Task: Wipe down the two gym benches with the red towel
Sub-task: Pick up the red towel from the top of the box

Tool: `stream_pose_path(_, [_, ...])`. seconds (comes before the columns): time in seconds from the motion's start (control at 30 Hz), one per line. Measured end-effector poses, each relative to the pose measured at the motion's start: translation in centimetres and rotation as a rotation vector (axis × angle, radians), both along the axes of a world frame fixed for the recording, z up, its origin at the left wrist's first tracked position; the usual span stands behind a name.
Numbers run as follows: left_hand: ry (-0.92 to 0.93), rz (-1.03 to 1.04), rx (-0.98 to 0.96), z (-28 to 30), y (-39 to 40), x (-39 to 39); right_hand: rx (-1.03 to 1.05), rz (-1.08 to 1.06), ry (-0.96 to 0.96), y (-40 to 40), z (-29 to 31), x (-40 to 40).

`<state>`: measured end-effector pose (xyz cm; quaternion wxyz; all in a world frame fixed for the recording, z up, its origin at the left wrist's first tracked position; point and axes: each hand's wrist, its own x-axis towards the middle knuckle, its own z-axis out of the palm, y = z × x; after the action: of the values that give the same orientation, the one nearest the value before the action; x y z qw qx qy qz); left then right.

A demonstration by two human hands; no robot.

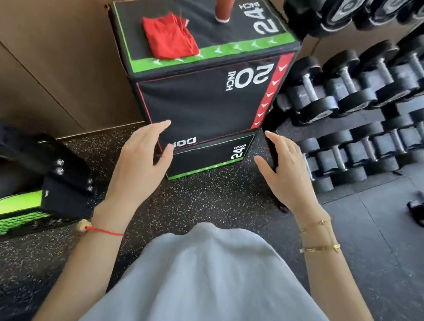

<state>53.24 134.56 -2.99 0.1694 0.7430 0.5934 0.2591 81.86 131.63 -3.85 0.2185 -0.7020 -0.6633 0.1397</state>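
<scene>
The folded red cloth towel [169, 37] lies on the top face of the tall black padded jump box with green and red edge stripes [198, 99], on its left part, near the front green stripe. A red paper cup [224, 3] stands upright on the same top, to the right and further back, apart from the towel. Both hands hang in the air in front of the lower part of the box, and they hold nothing. The left hand [143, 153] has an empty grip with relaxed, slightly spread fingers, and the right hand [281, 167] is the same, palm turned inward. The towel is above and forward from both hands, and it lies a little to the left, so I judge the left hand is the nearer one to reach up for it. Its long side runs from back-left to front-right. The wiping is not yet begun. At the left edge a black and green padded frame [16, 193] shows, perhaps part of a bench; I cannot tell.
</scene>
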Motion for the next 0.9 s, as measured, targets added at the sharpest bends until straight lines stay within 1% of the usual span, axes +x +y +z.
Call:
stream_pose_path(0.17, [-0.002, 0.084, -0.005, 0.3, 6.7, 0.6, 0.007, 0.076, 0.008, 9.3, 0.4, 0.8])
stream_pose_path(0.4, [0.006, 0.154, -0.003, -0.3, 15.5, -1.6, 0.008, 0.173, 0.032, 20.5, -0.1, -1.7])
stream_pose_path(0.67, [0.026, 0.126, 0.037, -1.3, 26.1, -5.0, 0.011, 0.199, 0.042, 31.6, -1.0, -6.0])
stream_pose_path(0.9, [0.032, 0.125, -0.051, -2.5, 32.1, -6.3, 0.015, 0.199, 0.037, 38.8, -2.4, -8.7])
